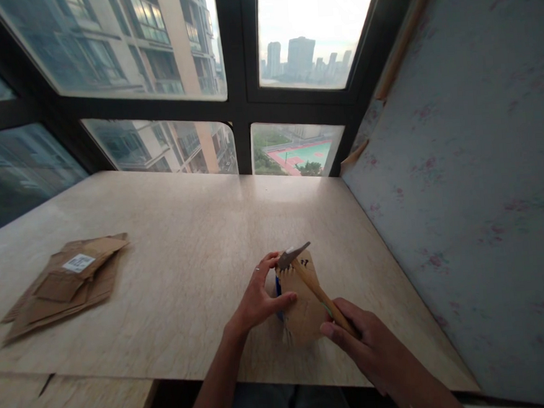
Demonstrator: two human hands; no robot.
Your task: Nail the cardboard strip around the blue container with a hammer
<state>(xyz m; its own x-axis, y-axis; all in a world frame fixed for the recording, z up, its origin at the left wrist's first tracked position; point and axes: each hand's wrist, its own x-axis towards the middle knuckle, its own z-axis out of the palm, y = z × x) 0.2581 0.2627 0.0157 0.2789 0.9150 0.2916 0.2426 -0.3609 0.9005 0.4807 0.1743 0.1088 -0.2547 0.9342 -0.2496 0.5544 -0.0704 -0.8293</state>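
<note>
My right hand [356, 335] is closed round the wooden handle of a hammer [325, 298]. Its metal head lies over the far edge of a brown cardboard piece [302, 310], by a row of ragged notches or dark marks too small to make out. My left hand [262, 295] grips the cardboard from the left, thumb on its top face and fingers at its far left edge. A ring shows on one finger. Under the cardboard's left side, part of a blue object [278, 287] shows; the rest of it is hidden.
Flattened cardboard pieces [67, 280] with a white label lie stacked on the left of the pale marble-like surface [176, 235]. Dark-framed windows [241, 106] stand behind it. A wallpapered wall [475, 183] borders the right, and the surface's front edge is near my lap.
</note>
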